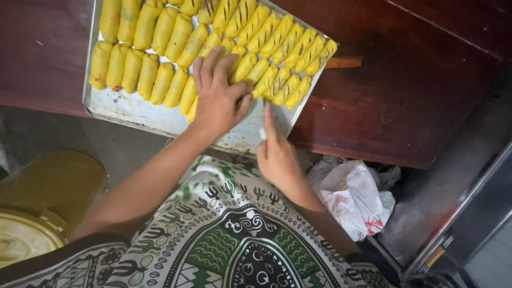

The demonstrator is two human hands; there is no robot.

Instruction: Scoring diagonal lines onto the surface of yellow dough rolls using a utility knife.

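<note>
Currently, we log a metal baking tray (133, 114) in the upper half of the frame, overhanging the near edge of a dark wooden table (405, 90). It carries close rows of yellow dough rolls (160, 48); those in the upper right rows bear dark scored lines.

Left hand (217, 96): palm down at the centre of the frame, fingers spread and lying across rolls in the nearest row, pressing or steadying them, not closed around any. Right hand (277, 154): just below the tray's near rim, index finger extended towards the bare metal, with a small pale object (262, 133) pinched in it; we cannot tell what it is.

Handling judgement: the rolls look soft, unbaked and easily dented, light singly, likely a little tacky. We would take one by its long sides with flat fingertips, not by its ends. The loaded tray looks stiff and moderately heavy; we would grip two opposite rims.

Lower right: a crumpled white plastic bag (352, 197). Lower left: a yellowish lidded bucket (32, 213).
</note>
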